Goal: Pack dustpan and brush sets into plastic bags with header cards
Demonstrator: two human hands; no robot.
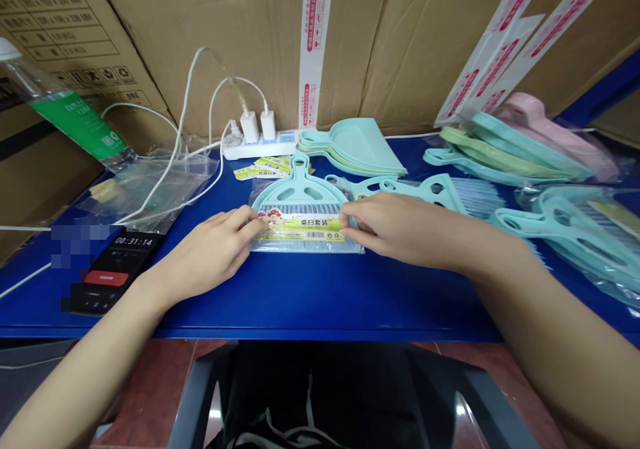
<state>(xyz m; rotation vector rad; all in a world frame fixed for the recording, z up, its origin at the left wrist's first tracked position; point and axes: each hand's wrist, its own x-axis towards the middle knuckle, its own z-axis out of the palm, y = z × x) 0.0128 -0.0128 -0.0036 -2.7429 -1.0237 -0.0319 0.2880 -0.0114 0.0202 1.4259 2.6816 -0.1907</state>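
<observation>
In front of me on the blue table lies a light-blue dustpan and brush set [301,190] in a clear plastic bag. A yellow-green label card [313,225] with printed mushrooms lies across the brush bristles. My left hand [213,252] has its fingers closed at the left edge of the bag, by the mushrooms. At the opposite edge, my right hand [400,226] pinches the bag and label end between thumb and fingers. My fingertips hide both ends of the card.
Behind stand stacked dustpans [365,144], label cards [267,166] and a power strip [285,144] with white cables. Loose brushes [435,192] and bagged sets [595,232] lie rightward. A phone [120,262], plastic bags [155,186] and a bottle [80,126] are leftward. Cardboard boxes [240,29] back the table.
</observation>
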